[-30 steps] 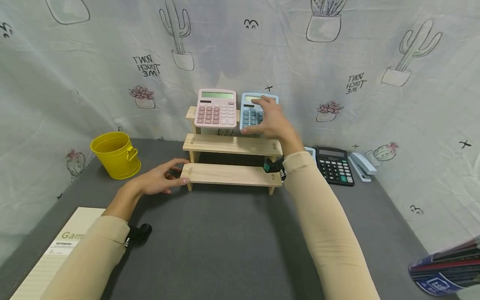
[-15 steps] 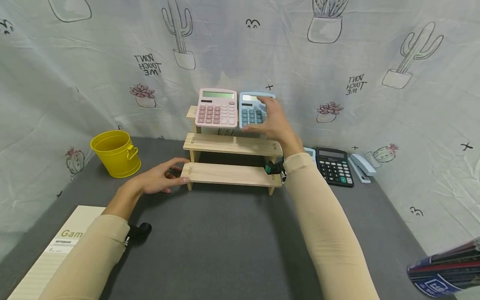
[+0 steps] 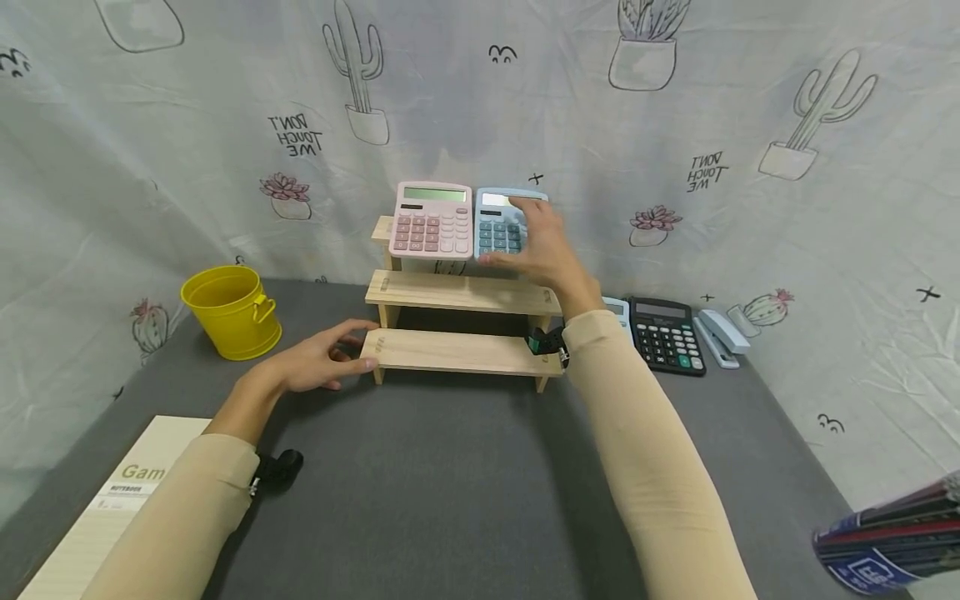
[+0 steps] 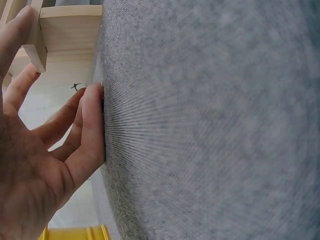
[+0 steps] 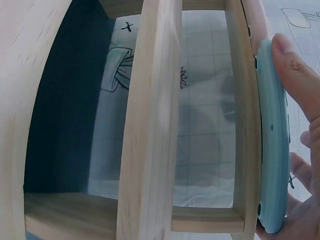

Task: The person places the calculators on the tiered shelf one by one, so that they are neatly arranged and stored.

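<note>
A three-step wooden shelf [image 3: 461, 350] stands at the back of the grey table. On its top step a pink calculator [image 3: 433, 219] leans beside a light blue calculator [image 3: 497, 227], their edges close together. My right hand [image 3: 538, 243] grips the blue calculator, fingers over its face and thumb at its lower edge. The right wrist view shows the blue calculator [image 5: 272, 140] edge-on against the shelf [image 5: 150, 125], with a fingertip [image 5: 296, 75] pressing it. My left hand [image 3: 326, 358] rests on the table with relaxed fingers touching the lowest step's left end. In the left wrist view the left hand [image 4: 50, 145] lies flat near the step [image 4: 70, 30].
A yellow bucket [image 3: 231, 310] stands at the left. A notebook [image 3: 112, 500] lies at the front left corner. A black calculator [image 3: 666, 335] and a pale stapler [image 3: 722, 337] lie right of the shelf. Stacked books [image 3: 892, 542] show at the bottom right. Printed cloth hangs behind.
My right hand has slid the blue calculator a little to the left, closing the gap to the pink one. The left hand has stayed put.
</note>
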### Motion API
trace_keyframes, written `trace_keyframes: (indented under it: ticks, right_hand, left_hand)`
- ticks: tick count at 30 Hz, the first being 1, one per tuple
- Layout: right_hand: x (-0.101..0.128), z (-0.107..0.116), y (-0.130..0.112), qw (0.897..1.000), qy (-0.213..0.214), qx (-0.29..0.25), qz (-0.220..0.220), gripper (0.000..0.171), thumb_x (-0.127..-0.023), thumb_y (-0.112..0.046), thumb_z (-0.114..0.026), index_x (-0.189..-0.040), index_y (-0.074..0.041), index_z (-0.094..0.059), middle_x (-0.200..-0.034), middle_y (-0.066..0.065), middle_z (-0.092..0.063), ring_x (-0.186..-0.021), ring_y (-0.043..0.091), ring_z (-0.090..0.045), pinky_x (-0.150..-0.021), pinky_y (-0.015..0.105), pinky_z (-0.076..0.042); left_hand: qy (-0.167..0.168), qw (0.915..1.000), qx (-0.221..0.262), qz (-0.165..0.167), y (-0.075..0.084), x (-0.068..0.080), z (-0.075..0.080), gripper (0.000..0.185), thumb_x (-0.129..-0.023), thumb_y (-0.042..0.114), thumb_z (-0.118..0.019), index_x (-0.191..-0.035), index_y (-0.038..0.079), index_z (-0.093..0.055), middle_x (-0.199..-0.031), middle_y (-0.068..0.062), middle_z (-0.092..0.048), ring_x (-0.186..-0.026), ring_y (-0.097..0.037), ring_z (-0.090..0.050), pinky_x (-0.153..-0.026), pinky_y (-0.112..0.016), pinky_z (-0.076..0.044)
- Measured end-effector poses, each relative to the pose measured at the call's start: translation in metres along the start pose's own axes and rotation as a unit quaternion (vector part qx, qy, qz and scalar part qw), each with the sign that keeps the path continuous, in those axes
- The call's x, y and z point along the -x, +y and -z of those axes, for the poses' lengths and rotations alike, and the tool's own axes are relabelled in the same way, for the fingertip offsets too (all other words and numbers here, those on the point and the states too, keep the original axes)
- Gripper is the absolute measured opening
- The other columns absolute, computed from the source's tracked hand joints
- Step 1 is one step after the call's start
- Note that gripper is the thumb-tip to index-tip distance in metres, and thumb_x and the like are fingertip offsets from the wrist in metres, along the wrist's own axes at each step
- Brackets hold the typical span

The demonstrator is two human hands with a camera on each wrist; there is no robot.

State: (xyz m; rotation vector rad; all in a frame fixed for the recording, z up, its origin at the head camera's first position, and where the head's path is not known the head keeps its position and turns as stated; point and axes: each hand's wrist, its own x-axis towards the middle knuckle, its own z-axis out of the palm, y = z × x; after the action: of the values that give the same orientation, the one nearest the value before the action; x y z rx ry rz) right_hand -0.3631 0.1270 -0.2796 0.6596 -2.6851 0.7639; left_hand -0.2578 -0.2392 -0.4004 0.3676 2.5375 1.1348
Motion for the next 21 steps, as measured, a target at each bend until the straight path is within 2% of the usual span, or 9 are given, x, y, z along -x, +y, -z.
trace_keyframes:
  ticks: [4,12,21]
  right_hand:
    - [0.003,0.000,-0.001,1.000,-0.005,-0.007,0.002,0.108,-0.079,-0.053,-0.087,-0.162,-0.013,-0.030,-0.164,0.014,-0.027,-0.152,0.035,-0.023,-0.124,0.052,-0.026]
    - [0.015,0.007,0.001,1.000,-0.028,0.001,-0.003,0.104,-0.082,-0.054,-0.084,-0.163,-0.018,-0.029,-0.169,0.010,-0.016,-0.156,0.038,-0.008,-0.122,0.062,-0.020]
    - [0.037,0.018,0.023,0.999,-0.010,0.015,0.042,0.101,-0.082,-0.048,-0.086,-0.160,-0.013,-0.033,-0.167,0.014,-0.020,-0.153,0.041,-0.009,-0.122,0.062,-0.017]
  left_hand:
    - [0.001,1.0000,-0.002,-0.002,-0.001,0.001,-0.001,0.080,-0.097,0.053,-0.067,-0.161,0.031,-0.025,-0.160,-0.026,-0.029,-0.130,-0.046,-0.052,-0.079,-0.042,-0.061]
    - [0.003,1.0000,-0.008,0.000,-0.001,0.000,-0.001,0.079,-0.098,0.054,-0.066,-0.161,0.030,-0.024,-0.160,-0.027,-0.030,-0.131,-0.047,-0.051,-0.079,-0.042,-0.061]
    - [0.000,0.9999,-0.011,-0.002,0.000,-0.001,0.000,0.079,-0.098,0.053,-0.066,-0.161,0.029,-0.024,-0.160,-0.028,-0.029,-0.130,-0.046,-0.051,-0.079,-0.041,-0.061]
